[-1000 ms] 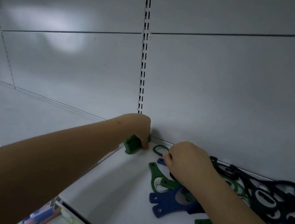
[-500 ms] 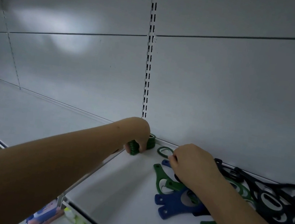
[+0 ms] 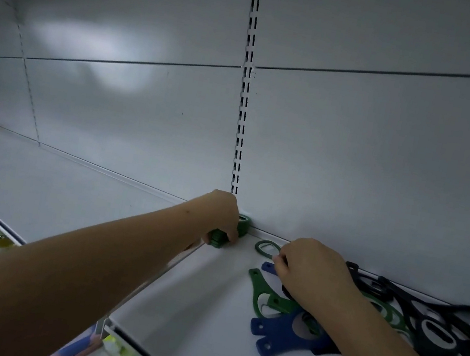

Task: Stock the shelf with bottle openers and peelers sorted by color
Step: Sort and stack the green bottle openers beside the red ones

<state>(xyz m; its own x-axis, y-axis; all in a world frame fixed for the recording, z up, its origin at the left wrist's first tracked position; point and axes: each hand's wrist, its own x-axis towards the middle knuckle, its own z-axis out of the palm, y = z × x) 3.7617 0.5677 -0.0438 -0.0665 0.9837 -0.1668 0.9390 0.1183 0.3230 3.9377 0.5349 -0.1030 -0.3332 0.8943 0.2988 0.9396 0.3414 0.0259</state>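
The left hand (image 3: 222, 219) has pushed its stack of green openers (image 3: 229, 231) back until its far end touches the shelf's back wall (image 3: 352, 172).

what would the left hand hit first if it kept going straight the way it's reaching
Most likely the back wall of the shelf. The left hand holds a green stack right at the rear corner, with little visible gap behind; depth is hard to judge.

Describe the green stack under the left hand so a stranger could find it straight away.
Follow the slotted upright strip on the back wall down to the white shelf. At its foot, against the wall, the left hand grips a stack of green openers. Unlike the loose green, blue and black openers scattered flat under the right hand, these are bundled tightly together in the corner.
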